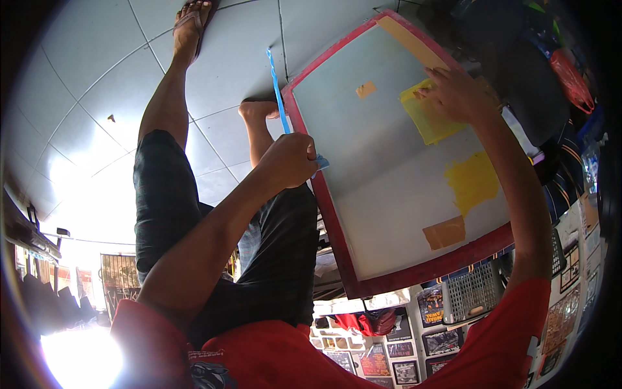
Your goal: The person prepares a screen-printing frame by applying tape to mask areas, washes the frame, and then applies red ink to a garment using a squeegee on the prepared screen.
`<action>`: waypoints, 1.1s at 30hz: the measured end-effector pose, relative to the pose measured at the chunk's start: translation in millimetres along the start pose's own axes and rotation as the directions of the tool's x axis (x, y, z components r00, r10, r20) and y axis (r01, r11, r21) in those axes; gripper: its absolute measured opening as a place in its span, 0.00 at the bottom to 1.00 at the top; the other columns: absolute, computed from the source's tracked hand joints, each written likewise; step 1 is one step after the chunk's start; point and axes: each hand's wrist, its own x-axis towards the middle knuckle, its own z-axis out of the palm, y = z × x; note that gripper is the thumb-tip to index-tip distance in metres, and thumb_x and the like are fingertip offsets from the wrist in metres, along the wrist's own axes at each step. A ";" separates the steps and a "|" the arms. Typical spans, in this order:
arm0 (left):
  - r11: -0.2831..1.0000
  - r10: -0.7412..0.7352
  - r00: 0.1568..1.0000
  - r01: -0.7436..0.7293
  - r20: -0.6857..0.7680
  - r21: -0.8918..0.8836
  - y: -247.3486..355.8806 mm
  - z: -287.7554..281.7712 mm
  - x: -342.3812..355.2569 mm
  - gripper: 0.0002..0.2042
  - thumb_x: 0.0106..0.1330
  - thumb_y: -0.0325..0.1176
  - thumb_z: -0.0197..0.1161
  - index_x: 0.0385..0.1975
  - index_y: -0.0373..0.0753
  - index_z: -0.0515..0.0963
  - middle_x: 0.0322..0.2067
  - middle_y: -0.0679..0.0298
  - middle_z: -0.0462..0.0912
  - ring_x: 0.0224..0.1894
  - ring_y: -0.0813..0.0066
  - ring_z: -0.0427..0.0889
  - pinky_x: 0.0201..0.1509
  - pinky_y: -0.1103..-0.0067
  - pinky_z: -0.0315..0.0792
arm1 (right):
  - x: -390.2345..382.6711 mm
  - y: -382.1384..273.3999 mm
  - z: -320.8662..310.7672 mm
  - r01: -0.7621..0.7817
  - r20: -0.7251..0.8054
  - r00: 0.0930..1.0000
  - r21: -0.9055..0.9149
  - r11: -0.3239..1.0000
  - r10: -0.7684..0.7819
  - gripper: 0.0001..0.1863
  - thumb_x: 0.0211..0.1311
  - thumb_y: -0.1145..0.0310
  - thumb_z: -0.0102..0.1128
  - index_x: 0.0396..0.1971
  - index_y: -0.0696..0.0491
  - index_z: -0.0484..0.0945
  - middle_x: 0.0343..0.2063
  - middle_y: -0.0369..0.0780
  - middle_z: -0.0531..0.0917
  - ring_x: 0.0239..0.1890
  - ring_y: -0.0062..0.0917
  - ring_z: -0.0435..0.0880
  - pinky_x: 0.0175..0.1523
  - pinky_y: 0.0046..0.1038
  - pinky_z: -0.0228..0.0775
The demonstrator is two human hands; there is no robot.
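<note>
My left hand (288,159) is closed on a blue strip (276,81) beside the left side of a red-rimmed frame (340,253) with a pale, translucent panel. The strip runs upward from my fist, with a wider blue piece by my fingers. My right hand (453,94) rests at the panel's right, fingers apart and bent, touching near a yellow square (431,129) and the end of a long tan tape strip (408,42). The panel also bears a small tan patch (366,89), an irregular yellow patch (472,185) and a larger tan piece (444,232).
My legs stretch over the grey tiled floor (91,78) at left. A grey plastic basket (466,292) sits behind the frame's lower edge. Dark items and a red plastic bag (570,81) are at right. Printed pictures (376,363) cover a pale surface at the bottom.
</note>
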 end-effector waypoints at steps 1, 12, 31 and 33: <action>1.000 0.000 1.000 0.000 -0.002 0.001 0.5 -0.2 -0.2 0.07 0.49 0.29 0.61 0.25 0.31 0.77 0.24 0.52 0.80 0.30 0.60 0.81 0.36 0.71 0.73 | -3.6 2.2 2.9 0.013 0.000 1.000 -0.033 0.999 -0.013 0.17 0.59 0.68 0.46 0.48 0.43 0.77 0.57 0.44 0.67 0.59 0.35 0.66 0.61 0.35 0.58; 0.999 -0.033 0.999 0.033 0.019 -0.023 -0.9 -1.1 3.2 0.08 0.51 0.31 0.63 0.24 0.32 0.76 0.25 0.54 0.80 0.31 0.63 0.81 0.37 0.72 0.74 | 23.4 17.0 36.4 -0.374 -0.238 0.889 0.118 0.920 0.392 0.35 0.59 0.51 0.51 0.62 0.53 0.57 0.59 0.51 0.63 0.60 0.43 0.63 0.63 0.39 0.55; 0.999 -0.020 0.998 0.017 -0.062 -0.043 -1.5 -2.9 0.7 0.11 0.53 0.35 0.65 0.25 0.32 0.76 0.28 0.53 0.80 0.35 0.61 0.80 0.39 0.71 0.73 | 26.5 7.1 18.6 -0.366 -0.173 0.913 0.054 0.929 0.370 0.38 0.55 0.49 0.56 0.60 0.56 0.58 0.58 0.53 0.63 0.62 0.42 0.59 0.63 0.40 0.54; 0.999 -0.022 0.998 0.019 -0.065 -0.047 -2.7 -2.1 1.5 0.11 0.53 0.36 0.65 0.25 0.32 0.76 0.28 0.54 0.80 0.35 0.61 0.80 0.39 0.71 0.72 | 30.8 1.1 15.9 -0.331 -0.138 0.933 0.039 0.943 0.333 0.39 0.54 0.47 0.56 0.60 0.56 0.58 0.58 0.52 0.63 0.62 0.42 0.60 0.63 0.40 0.54</action>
